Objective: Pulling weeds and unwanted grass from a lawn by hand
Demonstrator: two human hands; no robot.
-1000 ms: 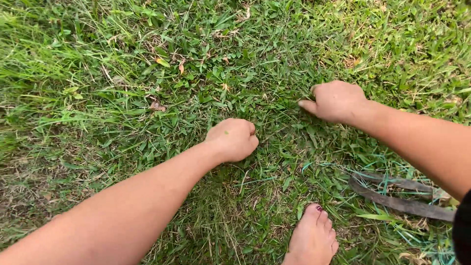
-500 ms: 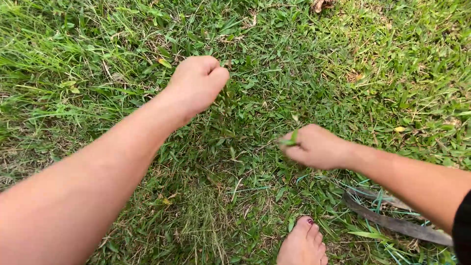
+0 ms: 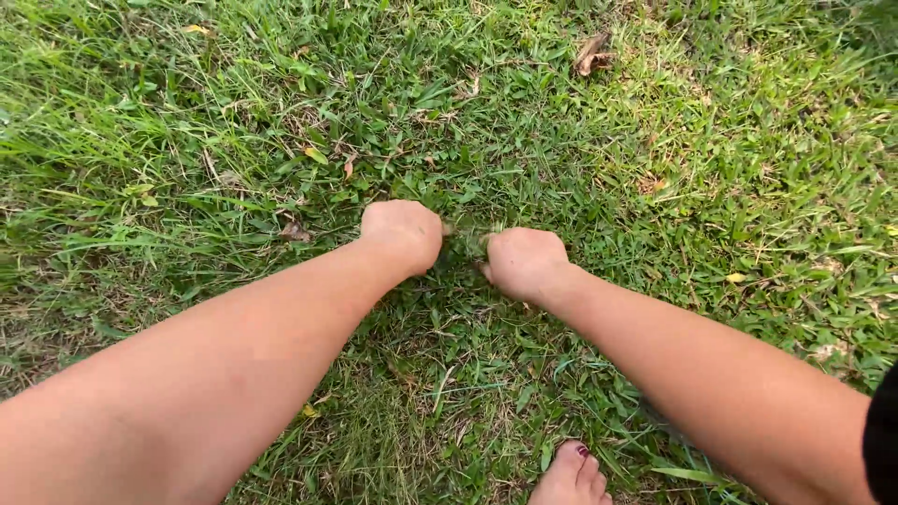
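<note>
Both hands are down in the grass (image 3: 599, 140), close together near the middle of the view. The left hand (image 3: 404, 234) is closed into a fist, and the right hand (image 3: 526, 263) is closed too; each seems to be clamped on a small tuft of grass (image 3: 465, 238) that stands between them, though the fingers themselves are curled under and I cannot see how much they hold. I judge that the step in hand is the gripping of grass low at its base, and the next move would call for a firm, steady pull upward so the blades come out and do not tear. The surface is a lawn of mixed short and long blades, with a few dry leaves (image 3: 591, 51) at the top. A bare foot (image 3: 571, 477) shows at the lower edge.
</note>
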